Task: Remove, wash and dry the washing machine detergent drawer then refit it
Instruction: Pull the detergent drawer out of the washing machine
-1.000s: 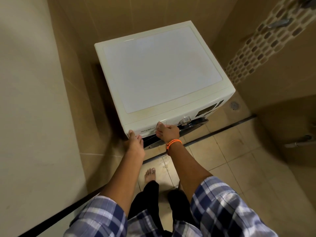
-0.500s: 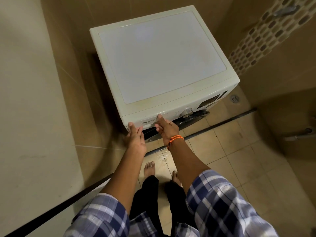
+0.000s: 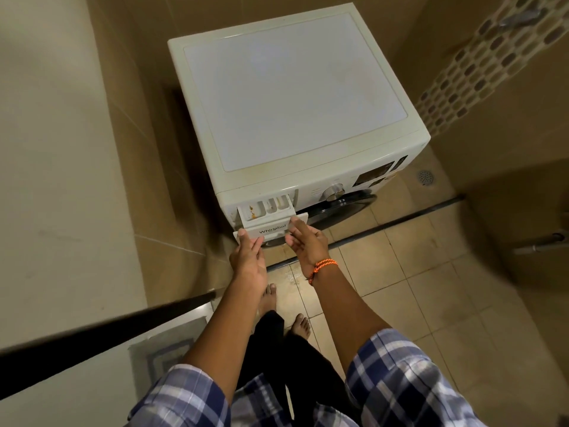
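Observation:
A white front-loading washing machine (image 3: pixel 295 97) stands in a tiled corner. Its white detergent drawer (image 3: pixel 268 211) is partly pulled out at the top left of the front panel, showing stained compartments with orange residue. My left hand (image 3: pixel 248 257) grips the left end of the drawer's front, thumb on top. My right hand (image 3: pixel 306 241), with an orange bracelet at the wrist, holds the right end of the drawer's front. The fingers under the drawer front are hidden.
A round dial (image 3: pixel 332 192) and a dark display (image 3: pixel 374 174) sit right of the drawer, above the dark door (image 3: pixel 341 208). A floor drain (image 3: pixel 426 177) lies beside the machine. A black threshold strip (image 3: pixel 101 329) crosses the left. My bare feet (image 3: pixel 286 306) stand on beige tiles.
The drawer was flush in the machine; now it is slid partway out toward me. Both hands have moved back with it, gripping its front ends.

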Tool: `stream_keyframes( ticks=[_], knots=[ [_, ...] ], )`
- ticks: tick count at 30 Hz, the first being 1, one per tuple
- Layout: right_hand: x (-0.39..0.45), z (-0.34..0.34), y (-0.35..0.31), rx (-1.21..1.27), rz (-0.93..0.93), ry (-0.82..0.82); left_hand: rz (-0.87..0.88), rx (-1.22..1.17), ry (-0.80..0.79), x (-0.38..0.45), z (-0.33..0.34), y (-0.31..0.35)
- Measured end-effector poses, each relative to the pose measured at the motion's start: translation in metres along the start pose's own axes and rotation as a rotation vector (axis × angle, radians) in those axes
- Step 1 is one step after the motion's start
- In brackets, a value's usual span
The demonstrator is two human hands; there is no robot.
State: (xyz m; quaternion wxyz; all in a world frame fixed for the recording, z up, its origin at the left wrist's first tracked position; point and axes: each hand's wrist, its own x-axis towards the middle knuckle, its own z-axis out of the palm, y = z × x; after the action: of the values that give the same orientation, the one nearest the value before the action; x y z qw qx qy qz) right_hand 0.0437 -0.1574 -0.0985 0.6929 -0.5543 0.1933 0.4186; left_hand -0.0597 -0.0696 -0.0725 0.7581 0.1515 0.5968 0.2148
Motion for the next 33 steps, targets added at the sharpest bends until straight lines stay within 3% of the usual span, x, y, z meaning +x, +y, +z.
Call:
stream_keyframes(
  ticks=[4,7,9,14,22,33],
  knots=[
    [-0.016,-0.006,-0.010,-0.095,0.028,0.041,0.015,0.149,0.080,-0.007,-0.013,0.001],
    [-0.022,-0.003,-0.028,-0.534,-0.271,0.272,0.344,0.397,0.265,-0.006,-0.019,0.021],
    [-0.017,0.003,-0.042,-0.738,-0.450,0.252,0.484,0.608,0.186,0.003,-0.015,0.034],
    [0.021,0.026,-0.064,-1.044,-0.446,0.048,0.235,0.710,-0.010,0.038,0.004,0.052],
    [0.036,0.038,-0.044,-0.954,-0.442,0.204,0.274,0.724,-0.037,0.048,0.002,0.047],
    [-0.008,0.006,-0.027,-0.967,-0.465,0.194,0.238,0.768,-0.080,0.011,-0.024,0.017]
  ],
)
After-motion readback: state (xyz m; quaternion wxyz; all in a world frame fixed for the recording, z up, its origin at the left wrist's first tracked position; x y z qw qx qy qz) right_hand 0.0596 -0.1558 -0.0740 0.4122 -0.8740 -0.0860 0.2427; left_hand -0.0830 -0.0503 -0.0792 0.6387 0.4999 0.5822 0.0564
